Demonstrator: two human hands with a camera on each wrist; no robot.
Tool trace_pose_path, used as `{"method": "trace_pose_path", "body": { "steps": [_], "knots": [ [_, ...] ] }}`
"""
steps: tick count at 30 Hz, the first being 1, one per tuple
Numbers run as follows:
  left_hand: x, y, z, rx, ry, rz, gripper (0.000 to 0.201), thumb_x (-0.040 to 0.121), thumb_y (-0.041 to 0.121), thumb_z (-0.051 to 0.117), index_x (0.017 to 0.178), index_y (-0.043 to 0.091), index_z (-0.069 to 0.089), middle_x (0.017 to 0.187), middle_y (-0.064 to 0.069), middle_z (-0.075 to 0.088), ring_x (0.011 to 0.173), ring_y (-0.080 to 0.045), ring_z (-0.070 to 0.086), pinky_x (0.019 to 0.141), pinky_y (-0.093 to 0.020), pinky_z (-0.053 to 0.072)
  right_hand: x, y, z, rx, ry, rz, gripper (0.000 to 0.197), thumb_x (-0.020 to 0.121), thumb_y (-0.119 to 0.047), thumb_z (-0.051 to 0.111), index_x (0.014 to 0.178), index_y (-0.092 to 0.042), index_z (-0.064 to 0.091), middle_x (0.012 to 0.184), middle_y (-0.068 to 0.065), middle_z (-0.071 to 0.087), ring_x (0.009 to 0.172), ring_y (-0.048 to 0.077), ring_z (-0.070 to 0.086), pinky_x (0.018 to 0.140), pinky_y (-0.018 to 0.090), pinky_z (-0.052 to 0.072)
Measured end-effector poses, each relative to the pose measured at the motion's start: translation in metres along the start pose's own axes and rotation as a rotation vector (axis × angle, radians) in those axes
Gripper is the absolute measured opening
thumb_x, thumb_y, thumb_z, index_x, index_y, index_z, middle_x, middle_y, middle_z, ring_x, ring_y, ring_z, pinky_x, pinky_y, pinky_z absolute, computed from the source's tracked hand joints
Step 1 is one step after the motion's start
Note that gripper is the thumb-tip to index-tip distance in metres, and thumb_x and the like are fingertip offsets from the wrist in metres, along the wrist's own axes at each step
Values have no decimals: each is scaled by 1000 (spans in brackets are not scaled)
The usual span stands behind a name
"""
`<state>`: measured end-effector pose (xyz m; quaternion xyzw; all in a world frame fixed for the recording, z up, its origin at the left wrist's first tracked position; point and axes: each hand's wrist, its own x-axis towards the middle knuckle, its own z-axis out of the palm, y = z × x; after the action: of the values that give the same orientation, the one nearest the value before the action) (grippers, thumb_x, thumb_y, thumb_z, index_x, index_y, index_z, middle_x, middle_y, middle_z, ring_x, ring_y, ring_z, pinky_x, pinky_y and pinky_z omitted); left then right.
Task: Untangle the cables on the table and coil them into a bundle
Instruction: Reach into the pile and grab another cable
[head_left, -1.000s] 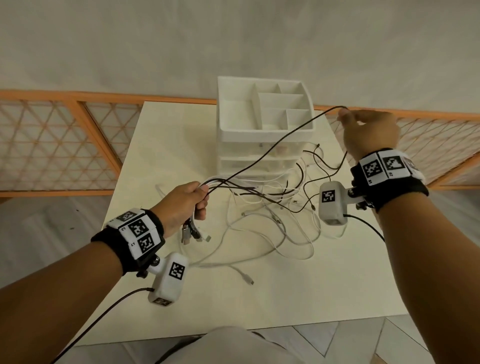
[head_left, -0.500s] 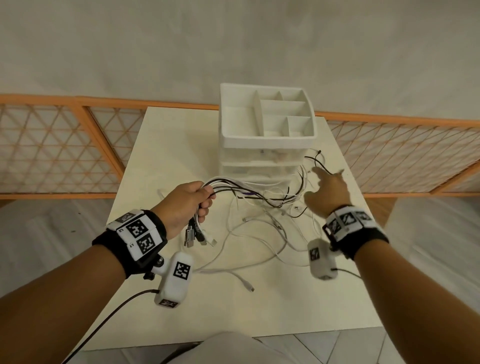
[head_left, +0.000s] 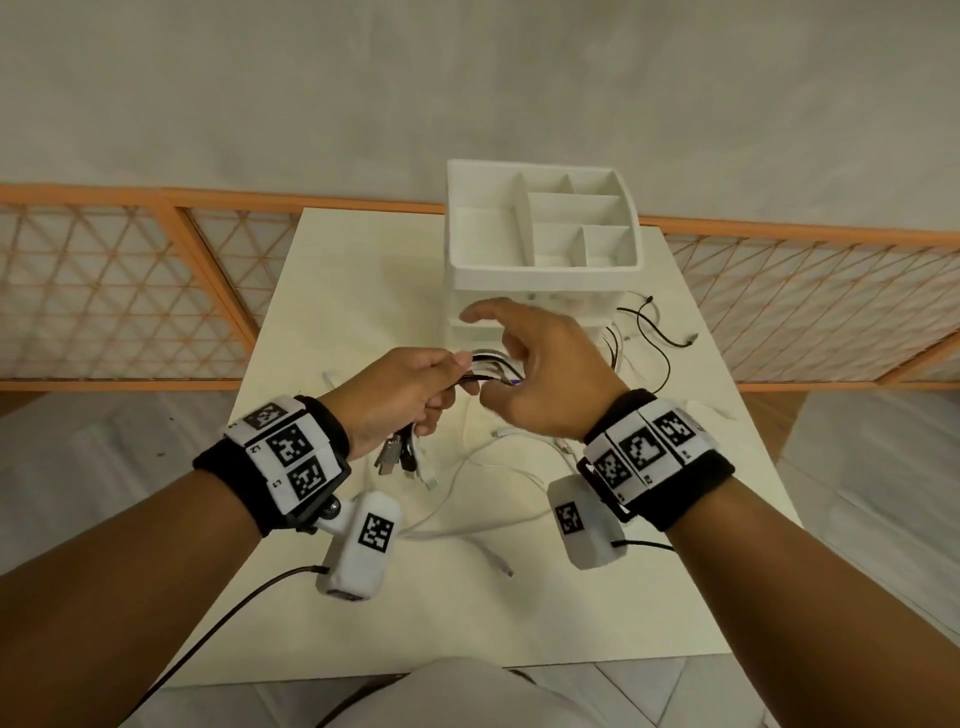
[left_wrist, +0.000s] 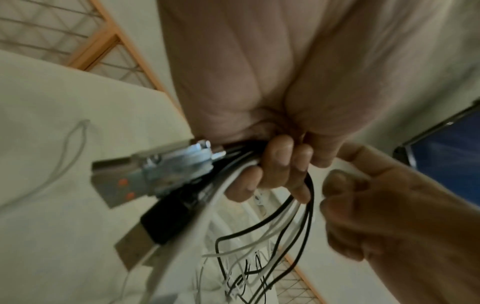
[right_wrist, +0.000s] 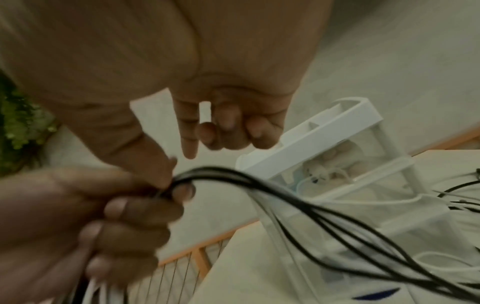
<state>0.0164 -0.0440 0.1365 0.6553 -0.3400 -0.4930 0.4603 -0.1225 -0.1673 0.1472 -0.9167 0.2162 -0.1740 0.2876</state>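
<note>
My left hand (head_left: 439, 387) grips a bunch of black and white cables (head_left: 488, 366) above the table (head_left: 337, 291). Their USB plugs (head_left: 395, 457) hang below the fist, and the silver plug (left_wrist: 145, 174) shows large in the left wrist view. The strands (right_wrist: 285, 197) run from the fist down to the tangle. My right hand (head_left: 519, 353) hovers just right of the fist with its fingers (right_wrist: 213, 131) loosely curled and holding nothing, the thumb close to the bunch. Loose white cables (head_left: 498, 467) lie on the table under both hands. Thin black cables (head_left: 657, 338) trail off to the right.
A white drawer organiser (head_left: 540, 270) with an open compartment tray on top stands at the table's back, right behind my hands. An orange lattice fence (head_left: 130, 291) runs behind the table. Bare tabletop lies to the left and in front.
My right hand let go of the black cable it held raised at the back right, dropped down and swung left to the bunch. My left hand kept its grip and barely moved.
</note>
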Motion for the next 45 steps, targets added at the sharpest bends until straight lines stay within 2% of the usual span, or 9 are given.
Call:
{"method": "trace_pose_path", "body": {
  "steps": [8, 14, 17, 21, 25, 27, 34, 41, 45],
  "knots": [
    [-22, 28, -22, 262, -6, 125, 40, 102, 38, 47, 93, 15, 79, 55, 8, 34, 54, -14, 26, 51, -24, 23, -18, 71, 9, -214, -373, 547, 20, 87, -44, 63, 78, -26, 66, 82, 3, 71, 81, 26, 69, 78, 39, 59],
    [-9, -13, -30, 792, -92, -142, 28, 103, 26, 47, 110, 16, 72, 90, -5, 70, 86, -26, 65, 75, -30, 48, -9, 108, -32, -115, 459, 516, 35, 87, -17, 68, 121, -23, 66, 112, 9, 72, 101, 33, 68, 92, 35, 52],
    [-3, -31, -22, 793, 47, -147, 29, 103, 16, 41, 104, 17, 70, 96, -6, 69, 87, -26, 64, 75, -33, 50, -25, 101, 5, -69, 189, 483, 75, 83, -20, 75, 147, -30, 38, 122, 3, 64, 98, 28, 65, 95, 41, 52],
    [-2, -38, -17, 578, 114, -136, 27, 103, 20, 40, 101, 18, 68, 80, -3, 57, 60, -14, 47, 50, -20, 39, -71, 84, 70, -60, -70, 273, 52, 80, -14, 67, 127, -33, 57, 99, -6, 66, 72, 14, 56, 80, 41, 56],
    [-4, -31, -10, 594, 126, -112, 24, 102, 32, 51, 91, 13, 60, 61, 3, 44, 44, -10, 38, 33, -16, 26, -82, 52, 115, -161, -523, 159, 64, 88, -31, 62, 143, -50, 36, 106, -5, 64, 94, 19, 61, 85, 36, 51],
    [-5, -27, -7, 592, 169, -93, 30, 99, 37, 55, 82, 12, 54, 59, 3, 44, 42, -10, 38, 37, -22, 27, -74, 42, 126, -220, -555, 164, 42, 93, -37, 58, 134, -44, 51, 109, -2, 68, 102, 24, 63, 85, 36, 51],
    [-9, -12, -18, 210, 119, -60, 32, 103, 39, 47, 89, 12, 55, 85, -3, 78, 48, -18, 36, 50, -29, 34, -6, 18, 24, -1, 56, 284, 25, 91, -42, 64, 77, -23, 73, 61, -8, 59, 60, 14, 53, 66, 26, 44],
    [-3, -5, -19, 167, 141, -57, 31, 103, 38, 48, 80, 17, 50, 59, 0, 52, 43, -13, 31, 46, -26, 32, 32, 11, -85, 337, 578, 338, 26, 77, -55, 68, 72, -31, 78, 54, -17, 61, 57, 6, 52, 67, 35, 44],
    [4, -12, -24, 126, 242, -81, 32, 101, 41, 49, 81, 17, 51, 62, 0, 46, 44, -13, 31, 46, -25, 30, 24, 20, -101, 307, 640, 307, 19, 76, -49, 72, 77, -30, 78, 57, -12, 62, 54, 12, 51, 58, 29, 42]
  ]
}}
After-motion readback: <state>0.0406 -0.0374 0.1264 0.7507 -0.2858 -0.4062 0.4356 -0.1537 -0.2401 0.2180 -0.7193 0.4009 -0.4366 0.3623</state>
